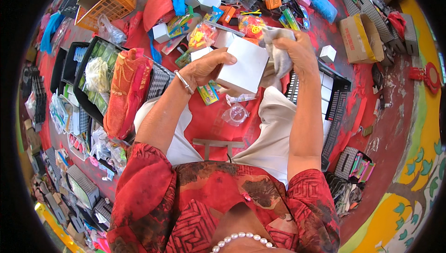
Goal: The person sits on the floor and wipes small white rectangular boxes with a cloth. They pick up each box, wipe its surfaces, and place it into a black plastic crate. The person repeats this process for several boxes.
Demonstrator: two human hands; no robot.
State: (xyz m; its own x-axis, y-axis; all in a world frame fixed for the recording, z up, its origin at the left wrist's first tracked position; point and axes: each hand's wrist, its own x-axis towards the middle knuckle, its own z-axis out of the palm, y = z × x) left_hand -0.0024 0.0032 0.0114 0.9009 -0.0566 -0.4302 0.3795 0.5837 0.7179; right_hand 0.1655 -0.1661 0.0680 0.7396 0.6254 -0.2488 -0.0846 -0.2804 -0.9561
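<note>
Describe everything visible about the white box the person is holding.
The white box is a plain, flat-sided carton, cardboard by the look of it, unmarked on its visible faces and closed. It is held tilted above the person's lap, over the red floor. The left hand grips its left edge, thumb on top. The right hand presses a grey cloth against its upper right corner.
</note>
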